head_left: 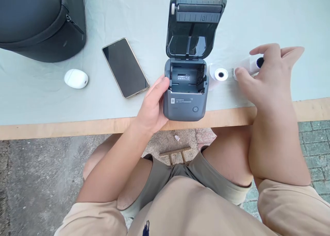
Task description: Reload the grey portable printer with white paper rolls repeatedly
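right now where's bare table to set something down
Bare cloth lies between the white oval case and the black phone, and behind the phone toward the far edge. It is crowded right of the open grey printer: white paper rolls and the right hand.

A dark grey printer [186, 91] with its lid up stands on a pale grey-green cloth [144, 26] beside a white paper roll [219, 73], a black gold-edged phone [125, 67], a white oval case [76, 78] and a black bag [41, 21].
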`<state>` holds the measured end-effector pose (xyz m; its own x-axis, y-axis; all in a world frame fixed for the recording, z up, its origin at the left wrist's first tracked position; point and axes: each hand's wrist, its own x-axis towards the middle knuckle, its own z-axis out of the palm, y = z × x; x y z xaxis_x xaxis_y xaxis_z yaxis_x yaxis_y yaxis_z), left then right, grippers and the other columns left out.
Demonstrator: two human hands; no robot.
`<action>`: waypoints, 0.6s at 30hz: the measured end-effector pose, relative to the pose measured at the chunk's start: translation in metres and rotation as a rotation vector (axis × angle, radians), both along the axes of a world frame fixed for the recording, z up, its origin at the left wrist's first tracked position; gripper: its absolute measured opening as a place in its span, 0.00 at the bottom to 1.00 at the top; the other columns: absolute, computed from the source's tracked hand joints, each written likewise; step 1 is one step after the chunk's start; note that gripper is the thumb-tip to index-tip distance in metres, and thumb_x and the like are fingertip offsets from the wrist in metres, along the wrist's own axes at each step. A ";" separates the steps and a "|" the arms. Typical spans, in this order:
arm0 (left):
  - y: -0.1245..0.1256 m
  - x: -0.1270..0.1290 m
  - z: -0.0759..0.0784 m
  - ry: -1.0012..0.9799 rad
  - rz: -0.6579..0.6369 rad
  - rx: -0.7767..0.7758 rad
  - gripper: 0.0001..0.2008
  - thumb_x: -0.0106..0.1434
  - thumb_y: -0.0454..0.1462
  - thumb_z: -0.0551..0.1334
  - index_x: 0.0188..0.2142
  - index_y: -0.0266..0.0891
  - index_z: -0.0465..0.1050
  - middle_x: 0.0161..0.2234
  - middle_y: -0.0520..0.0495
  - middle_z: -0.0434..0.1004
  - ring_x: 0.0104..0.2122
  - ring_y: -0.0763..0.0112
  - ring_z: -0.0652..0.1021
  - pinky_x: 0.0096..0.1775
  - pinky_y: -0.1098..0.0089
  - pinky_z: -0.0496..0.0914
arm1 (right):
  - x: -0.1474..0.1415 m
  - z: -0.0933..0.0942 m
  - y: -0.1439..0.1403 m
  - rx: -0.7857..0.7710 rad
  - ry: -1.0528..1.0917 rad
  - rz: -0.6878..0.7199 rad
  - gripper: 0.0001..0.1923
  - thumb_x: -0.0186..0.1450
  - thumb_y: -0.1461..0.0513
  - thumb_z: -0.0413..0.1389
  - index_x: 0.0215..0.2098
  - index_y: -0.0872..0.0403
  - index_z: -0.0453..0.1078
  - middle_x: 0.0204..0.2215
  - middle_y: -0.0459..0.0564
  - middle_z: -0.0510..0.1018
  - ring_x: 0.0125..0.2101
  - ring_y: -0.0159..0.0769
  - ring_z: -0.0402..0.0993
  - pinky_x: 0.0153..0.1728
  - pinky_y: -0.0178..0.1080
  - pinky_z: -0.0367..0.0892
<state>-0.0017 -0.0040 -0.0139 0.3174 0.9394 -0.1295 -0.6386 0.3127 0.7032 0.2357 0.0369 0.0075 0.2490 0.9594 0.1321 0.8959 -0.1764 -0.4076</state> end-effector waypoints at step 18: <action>0.000 0.002 0.002 -0.002 0.006 0.014 0.16 0.68 0.39 0.49 0.42 0.39 0.74 0.41 0.49 0.79 0.47 0.64 0.78 0.49 0.64 0.75 | -0.006 0.016 0.003 0.100 1.293 0.062 0.18 0.49 0.65 0.48 0.39 0.49 0.63 0.46 0.47 0.67 0.32 0.24 0.66 0.26 0.32 0.60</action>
